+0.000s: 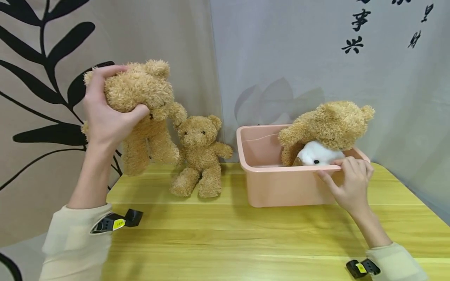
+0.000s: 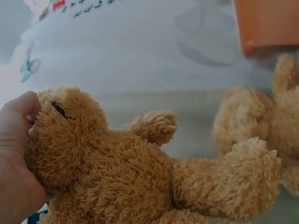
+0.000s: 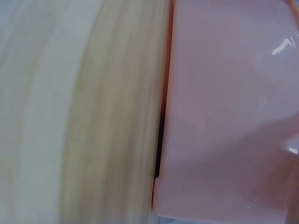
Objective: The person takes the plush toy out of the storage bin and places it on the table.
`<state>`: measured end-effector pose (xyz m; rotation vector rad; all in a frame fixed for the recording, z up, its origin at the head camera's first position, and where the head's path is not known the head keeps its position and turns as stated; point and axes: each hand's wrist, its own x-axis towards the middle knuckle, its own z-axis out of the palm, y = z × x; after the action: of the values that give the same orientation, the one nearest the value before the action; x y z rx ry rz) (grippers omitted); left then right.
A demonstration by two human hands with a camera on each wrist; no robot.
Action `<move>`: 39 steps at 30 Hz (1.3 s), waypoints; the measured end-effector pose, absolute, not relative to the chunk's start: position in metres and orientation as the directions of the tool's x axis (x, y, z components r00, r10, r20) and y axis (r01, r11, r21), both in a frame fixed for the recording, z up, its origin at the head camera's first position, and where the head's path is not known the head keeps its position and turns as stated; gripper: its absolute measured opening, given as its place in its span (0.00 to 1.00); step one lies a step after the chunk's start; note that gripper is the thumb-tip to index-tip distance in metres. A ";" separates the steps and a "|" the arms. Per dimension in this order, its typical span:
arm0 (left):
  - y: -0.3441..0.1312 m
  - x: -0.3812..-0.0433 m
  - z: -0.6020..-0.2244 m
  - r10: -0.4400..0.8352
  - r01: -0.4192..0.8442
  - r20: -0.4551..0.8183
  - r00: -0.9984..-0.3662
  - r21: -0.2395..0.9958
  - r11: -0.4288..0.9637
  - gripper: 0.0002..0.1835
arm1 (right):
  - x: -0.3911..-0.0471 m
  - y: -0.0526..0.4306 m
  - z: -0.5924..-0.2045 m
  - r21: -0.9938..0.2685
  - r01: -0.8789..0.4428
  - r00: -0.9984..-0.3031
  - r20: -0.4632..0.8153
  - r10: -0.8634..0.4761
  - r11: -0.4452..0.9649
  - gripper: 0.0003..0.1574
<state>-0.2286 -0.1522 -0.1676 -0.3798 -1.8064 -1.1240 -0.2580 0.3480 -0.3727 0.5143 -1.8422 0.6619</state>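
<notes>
My left hand (image 1: pixel 109 103) grips a tan teddy bear (image 1: pixel 138 91) by its head, holding it up at the left with its legs hanging. In the left wrist view the thumb and fingers press into the head of this bear (image 2: pixel 112 163). At the right, my right hand (image 1: pixel 353 183) pinches the front rim of a pink plastic bin (image 1: pixel 281 187), fingers over the edge and thumb outside. A second teddy bear (image 1: pixel 341 123) leans inside the bin, above a white plush toy (image 1: pixel 318 154) with a dark eye. The right wrist view shows the bin's smooth wall (image 3: pixel 224 107).
Another tan teddy bear (image 1: pixel 200 156) sits upright on the wooden table (image 1: pixel 225 238), between the held bear and the bin. Behind the table hangs a pale curtain (image 1: pixel 274 50) with dark leaf and character prints.
</notes>
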 end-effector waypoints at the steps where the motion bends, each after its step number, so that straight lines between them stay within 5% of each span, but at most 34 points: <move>1: -0.157 -0.232 -0.170 -0.204 0.639 0.829 -0.521 0.537 0.550 0.36 | -0.258 0.348 -0.373 -0.199 -0.626 -0.344 0.938 -0.038 0.754 0.51; 20: -0.231 -0.279 -0.246 -0.195 0.309 0.567 -0.800 0.669 0.676 0.34 | -0.259 0.348 -0.372 -0.193 -0.619 -0.340 0.940 -0.039 0.761 0.50; 39: -0.267 -0.314 -0.313 0.097 0.288 0.294 -0.951 0.724 0.627 0.35 | -0.257 0.348 -0.371 -0.181 -0.616 -0.336 0.941 -0.047 0.767 0.49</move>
<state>-0.3141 -0.2674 -0.3126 -0.3150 -2.6234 -1.2267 -0.2574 0.3481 -0.3712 0.5106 -1.8409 0.6328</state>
